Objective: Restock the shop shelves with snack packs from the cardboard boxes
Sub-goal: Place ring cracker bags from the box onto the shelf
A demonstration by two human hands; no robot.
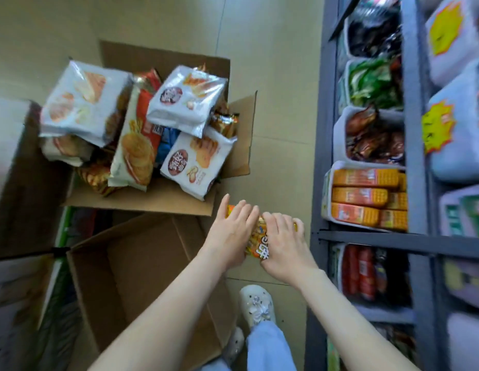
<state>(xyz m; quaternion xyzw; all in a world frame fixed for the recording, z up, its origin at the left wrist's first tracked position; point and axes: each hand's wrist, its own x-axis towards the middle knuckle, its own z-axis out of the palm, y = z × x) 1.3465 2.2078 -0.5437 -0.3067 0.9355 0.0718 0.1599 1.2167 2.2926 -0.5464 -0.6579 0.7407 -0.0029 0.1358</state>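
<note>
Your two hands cover most of the orange snack pack. Only a strip of it between them, a corner at 10 o'clock and a sliver at 3 o'clock show. Its printing is too blurred to read. The whole picture is soft, and the shelf goods at the right edge are smeared and cut off.

Your left hand grips the pack with fingers close together over its top and the thumb raised at the far corner. Your right hand curls slightly spread fingers over the pack's far edge. The pack sits just below centre, at about 5 o'clock, in the air above the tiled floor.

At 10 o'clock an open cardboard box is heaped with white and red biscuit bags. At 7 o'clock a second cardboard box lies open, beside your left forearm. At 3 o'clock stands the grey shelf unit, near your right hand, with white trays; one tray holds orange bars. A white shoe is at 6 o'clock.

The pack seems to run across, from 10 o'clock toward 3 o'clock, face up and slightly tilted. With so much covered, you cannot be sure of its long axis.
</note>
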